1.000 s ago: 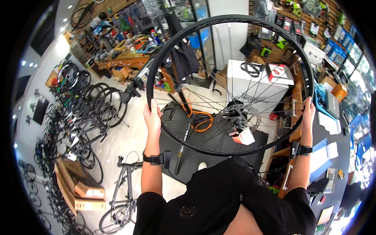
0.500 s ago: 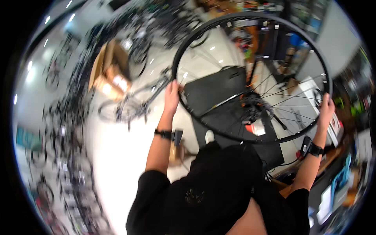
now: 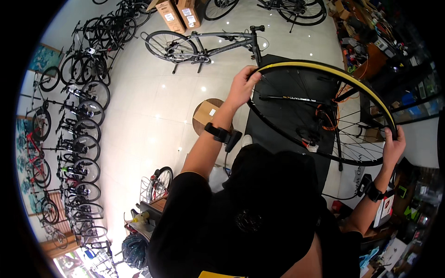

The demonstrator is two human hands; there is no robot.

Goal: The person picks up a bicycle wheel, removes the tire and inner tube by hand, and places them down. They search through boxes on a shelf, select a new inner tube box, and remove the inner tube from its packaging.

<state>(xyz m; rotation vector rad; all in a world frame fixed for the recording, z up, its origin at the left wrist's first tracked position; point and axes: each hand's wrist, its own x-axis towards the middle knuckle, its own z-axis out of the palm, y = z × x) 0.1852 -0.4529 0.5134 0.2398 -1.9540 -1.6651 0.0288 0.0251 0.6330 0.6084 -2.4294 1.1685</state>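
The person holds a bicycle wheel [image 3: 324, 113] up in front of the chest with both hands, well above the floor. It is a bare spoked wheel with a black rim, a yellow strip showing along the inside of the rim at the top, and a hub with a small white tag hanging near the centre. The left hand [image 3: 242, 85] grips the rim at its upper left, fingers [image 3: 252, 72] curled shut around the edge. The right hand [image 3: 393, 147] grips the rim at its lower right, fingers wrapped closed over it in the same way. Each wrist carries a black band with a small device, the left wristband [image 3: 221, 134] and the right wristband [image 3: 373, 191].

Behind the wheel a black mat [image 3: 278, 125] lies on the pale tiled floor [image 3: 153, 106]. A grey bicycle [image 3: 208, 41] stands on the floor beyond the left hand, and a small cardboard box [image 3: 206, 112] sits on a round wooden stool just beside the left forearm. A long row of parked bicycles [image 3: 79, 120] runs along the left wall. Two cardboard cartons [image 3: 181, 13] stand at the top. A cluttered workshop area with shelves is at the right, too blurred to tell apart
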